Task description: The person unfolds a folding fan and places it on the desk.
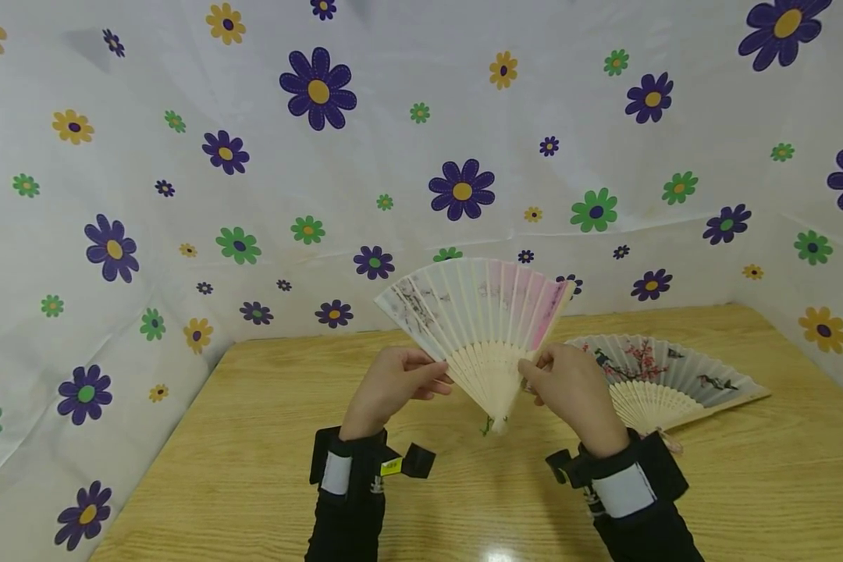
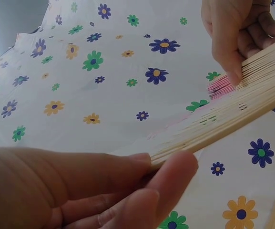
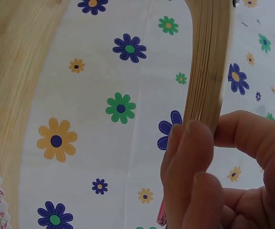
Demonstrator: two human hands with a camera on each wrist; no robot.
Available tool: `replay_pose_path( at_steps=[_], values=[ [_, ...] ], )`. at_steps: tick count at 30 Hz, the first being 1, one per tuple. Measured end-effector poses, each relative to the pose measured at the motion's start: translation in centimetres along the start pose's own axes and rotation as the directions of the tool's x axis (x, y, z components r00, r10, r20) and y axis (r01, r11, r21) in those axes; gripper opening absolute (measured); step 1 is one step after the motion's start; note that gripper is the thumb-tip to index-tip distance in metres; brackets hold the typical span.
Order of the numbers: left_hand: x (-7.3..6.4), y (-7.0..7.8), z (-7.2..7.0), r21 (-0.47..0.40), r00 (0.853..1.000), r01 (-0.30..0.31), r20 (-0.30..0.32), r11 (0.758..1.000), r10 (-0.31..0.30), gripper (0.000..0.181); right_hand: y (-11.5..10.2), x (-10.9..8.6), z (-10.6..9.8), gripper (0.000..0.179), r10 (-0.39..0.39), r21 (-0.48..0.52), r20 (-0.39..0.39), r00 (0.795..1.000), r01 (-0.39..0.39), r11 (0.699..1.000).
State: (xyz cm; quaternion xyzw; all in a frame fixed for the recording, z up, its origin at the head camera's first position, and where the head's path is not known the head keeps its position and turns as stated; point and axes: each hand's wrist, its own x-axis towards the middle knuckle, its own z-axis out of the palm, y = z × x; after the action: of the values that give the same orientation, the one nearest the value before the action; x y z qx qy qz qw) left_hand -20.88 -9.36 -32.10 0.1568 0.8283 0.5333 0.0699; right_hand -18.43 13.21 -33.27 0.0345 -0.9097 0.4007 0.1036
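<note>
A folding fan (image 1: 474,312) with white and pink cloth and pale ribs is held up, partly spread, above the table. At its left edge my left hand (image 1: 396,386) pinches the outer rib between thumb and fingers, as the left wrist view also shows on the ribs (image 2: 208,129). My right hand (image 1: 572,386) grips the right side of the ribs, thumb in front. In the right wrist view the ribs (image 3: 206,62) look stacked edge-on between thumb and fingers. The fan's pivot end points down, with a bit of green string by it.
A second fan (image 1: 674,375), spread, with red blossoms and birds, lies on the wooden table (image 1: 253,437) to the right, partly behind my right hand. White cloth (image 1: 393,156) printed with flowers hangs behind the table and along both sides.
</note>
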Motion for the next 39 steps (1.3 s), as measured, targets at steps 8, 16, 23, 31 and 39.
replay_pose_path(
  at_steps=[8,16,23,31,39],
  values=[
    [-0.03,-0.09,-0.24,-0.016,1.0,0.01,-0.015,1.0,-0.01,0.024,0.15,0.07,-0.1,0.026,0.011,0.004,-0.001,1.0,-0.011,1.0],
    [-0.04,-0.06,-0.23,-0.019,1.0,0.012,-0.017,1.0,-0.012,0.024,0.4,0.18,-0.18,0.027,0.02,0.007,0.002,1.0,-0.02,1.0],
    [-0.08,-0.05,-0.36,-0.023,0.999,0.02,-0.027,1.0,-0.02,0.024,0.48,0.21,-0.21,0.027,0.027,0.001,0.004,1.0,-0.027,1.0],
    [-0.22,-0.07,-0.68,-0.027,0.996,0.057,-0.068,0.998,-0.059,0.025,0.46,0.19,-0.34,0.025,0.039,-0.004,0.0,0.999,-0.039,0.999],
    [-0.16,-0.25,-0.87,-0.025,0.994,0.052,-0.092,0.998,-0.054,0.024,0.46,0.18,-0.6,0.028,0.049,-0.006,-0.004,0.999,-0.049,0.999]
  ],
)
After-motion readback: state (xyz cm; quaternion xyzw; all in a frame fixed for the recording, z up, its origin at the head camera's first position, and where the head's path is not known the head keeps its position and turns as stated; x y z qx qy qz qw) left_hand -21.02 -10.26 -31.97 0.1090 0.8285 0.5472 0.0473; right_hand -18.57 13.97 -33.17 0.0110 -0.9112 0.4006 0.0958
